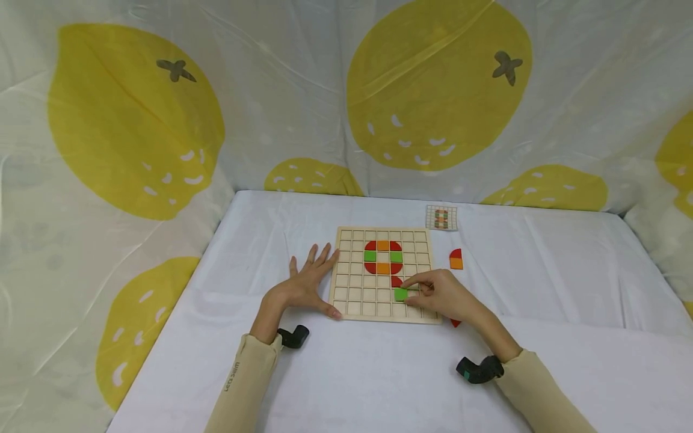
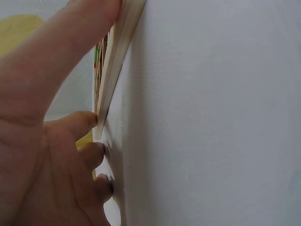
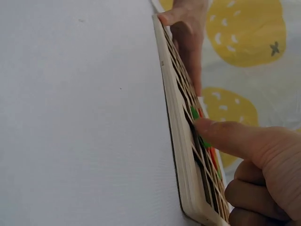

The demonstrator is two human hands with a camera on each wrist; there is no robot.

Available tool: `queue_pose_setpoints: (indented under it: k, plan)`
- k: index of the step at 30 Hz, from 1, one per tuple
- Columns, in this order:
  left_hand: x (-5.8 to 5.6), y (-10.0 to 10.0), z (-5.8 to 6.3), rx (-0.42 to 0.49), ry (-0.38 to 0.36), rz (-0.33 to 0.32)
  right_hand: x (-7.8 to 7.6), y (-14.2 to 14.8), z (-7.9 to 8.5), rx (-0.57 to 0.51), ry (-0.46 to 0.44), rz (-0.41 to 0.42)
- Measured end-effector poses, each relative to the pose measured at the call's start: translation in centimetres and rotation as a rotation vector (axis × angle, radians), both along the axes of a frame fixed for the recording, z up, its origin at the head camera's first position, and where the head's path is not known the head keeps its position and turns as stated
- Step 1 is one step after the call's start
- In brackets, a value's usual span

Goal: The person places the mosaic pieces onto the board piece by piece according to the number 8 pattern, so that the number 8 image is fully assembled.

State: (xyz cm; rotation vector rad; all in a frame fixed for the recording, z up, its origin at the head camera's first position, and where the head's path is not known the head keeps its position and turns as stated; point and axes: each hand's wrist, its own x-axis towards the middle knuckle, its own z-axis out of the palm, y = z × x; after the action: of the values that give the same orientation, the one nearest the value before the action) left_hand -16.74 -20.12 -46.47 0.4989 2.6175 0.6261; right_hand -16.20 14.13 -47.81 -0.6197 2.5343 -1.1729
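Note:
A square wooden grid board [image 1: 354,294] lies on the white cloth. My left hand [image 1: 302,290], fingers spread, touches its left edge, with the thumb at the near corner. Between thumb and fingertips my right hand [image 1: 450,294] pinches a green square tile [image 1: 400,294] over the lower part of the grid; whether it sits fully in a cell I cannot tell. Just above it lies a red quarter-round tile [image 1: 396,281]. Farther up, a ring holds red rounded corners, orange squares [image 1: 383,245] and green squares [image 1: 370,257]. The right wrist view also shows the green tile [image 3: 206,142] by the thumb.
A small pattern card [image 1: 441,218] lies beyond the board's far right corner. Right of the board are a loose red quarter-round tile [image 1: 456,253] and an orange square tile [image 1: 456,263]. Another red tile [image 1: 455,323] is partly hidden beneath the right hand. A lemon-print curtain [image 1: 292,90] stands behind.

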Motion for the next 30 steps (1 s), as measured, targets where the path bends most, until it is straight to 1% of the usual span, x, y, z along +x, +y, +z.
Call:
queue_pose_setpoints:
  k: [3,8,13,22,26,30]
  plan:
    - [0.0,0.0,-0.2,0.007,0.003,-0.001,0.1,-0.1,0.0,0.015,0.007,0.001]
    - [-0.1,0.0,-0.2,0.0,0.003,-0.004,0.0,0.1,-0.1,-0.004,0.041,-0.006]
    - [-0.1,0.0,0.0,0.003,0.003,-0.004,-0.1,0.1,-0.3,-0.021,0.031,-0.002]
    - [0.1,0.0,0.0,0.012,0.0,0.002,0.1,-0.4,-0.6,-0.021,0.051,-0.007]
    - [0.1,0.1,0.0,0.016,0.003,0.001,-0.1,-0.1,-0.4,-0.022,0.069,-0.007]
    - [0.1,0.1,0.1,0.015,0.004,0.003,-0.7,1.0,0.2,-0.01,0.112,-0.051]
